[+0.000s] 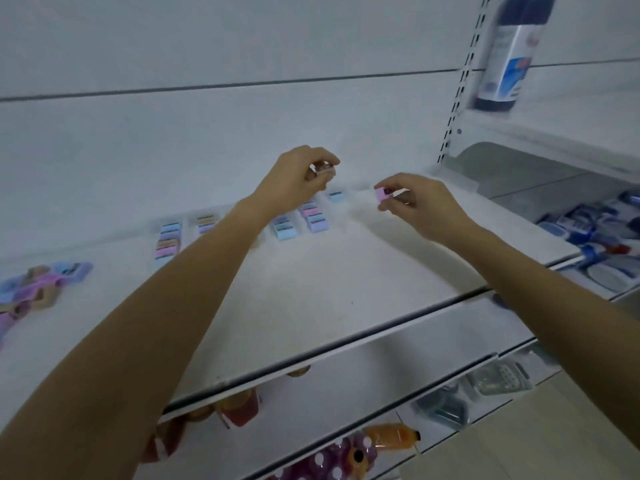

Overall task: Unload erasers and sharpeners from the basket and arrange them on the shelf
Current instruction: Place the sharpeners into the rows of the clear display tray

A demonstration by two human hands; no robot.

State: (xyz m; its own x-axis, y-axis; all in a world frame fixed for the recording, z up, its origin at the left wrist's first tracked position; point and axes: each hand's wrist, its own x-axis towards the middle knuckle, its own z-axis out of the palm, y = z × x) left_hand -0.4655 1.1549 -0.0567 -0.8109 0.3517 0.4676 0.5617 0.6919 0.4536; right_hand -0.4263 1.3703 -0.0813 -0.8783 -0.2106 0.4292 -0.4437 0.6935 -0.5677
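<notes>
Fingers of the left hand [294, 181] hide most of the small piece [322, 167] they pinch; the right hand [426, 206] covers the far end of its pink eraser [382, 195]. Left of the left hand a coloured pile [38, 289] runs off the edge, and above the right hand a blurred bottle [512, 53] is cut off.

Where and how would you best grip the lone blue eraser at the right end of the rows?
Probably pinch the blue eraser across its front and back edges, coming from above: it lies flat on the shelf, alone in its column, while the neighbouring column sits close on its left.
</notes>
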